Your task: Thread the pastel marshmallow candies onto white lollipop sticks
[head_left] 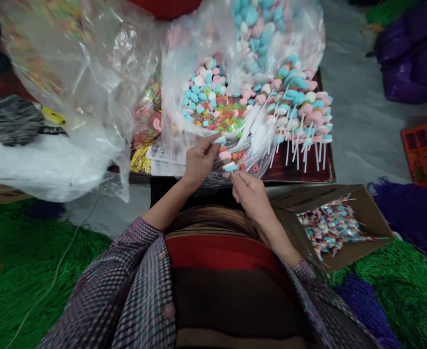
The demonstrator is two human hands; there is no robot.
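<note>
Between my hands is a skewer of candies (226,156) in pink, white, blue and orange. My left hand (201,159) pinches its upper end by a pale blue and white piece. At the lower end, the fingers of my right hand (248,193) are closed on it beside a blue and white candy. Just beyond lies an open plastic bag (173,92) of loose round candies (198,92) and small coloured rings (222,111). White sticks (257,121) lie to the right of the rings. Finished-looking candy skewers (300,106) are piled at the table's right side.
A cardboard box (371,213) of wrapped candy sticks (331,225) stands at the lower right. Large clear bags (100,63) cover the left of the table (322,169). An orange crate (426,152) and purple bundle (413,53) are at right; green strands (24,261) lie lower left.
</note>
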